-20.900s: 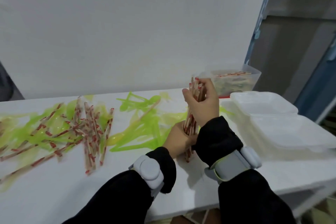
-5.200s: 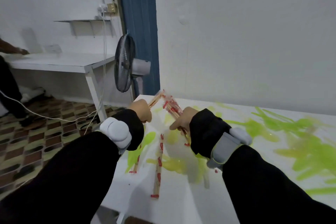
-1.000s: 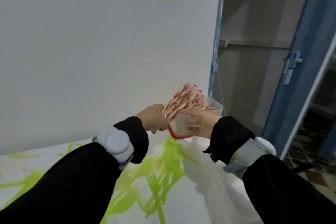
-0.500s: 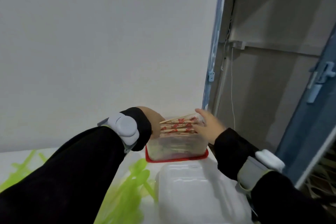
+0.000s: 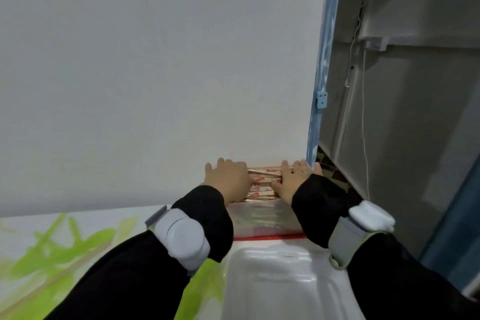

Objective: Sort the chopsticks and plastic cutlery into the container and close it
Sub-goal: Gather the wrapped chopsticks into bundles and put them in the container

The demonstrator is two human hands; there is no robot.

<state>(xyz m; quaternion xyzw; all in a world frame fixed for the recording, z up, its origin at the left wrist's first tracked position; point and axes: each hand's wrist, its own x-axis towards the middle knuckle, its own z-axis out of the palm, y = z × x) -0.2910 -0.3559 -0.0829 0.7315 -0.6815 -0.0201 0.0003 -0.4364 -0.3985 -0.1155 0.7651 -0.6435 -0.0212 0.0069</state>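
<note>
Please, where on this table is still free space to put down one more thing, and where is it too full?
Bare table shows only as a strip along the wall, left of the left hand. Nearer, green cutlery covers it. At right it is crowded: both hands on the chopsticks in the clear container, with the white foam box in front.

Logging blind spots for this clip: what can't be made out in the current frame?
Head view only:
- Chopsticks: ends hidden under the left hand and right hand.
- Container: side walls behind the sleeves; contents blurred.
- Green cutlery: smeared; pieces uncountable.
- White clamshell box: cut by bottom edge.
</note>
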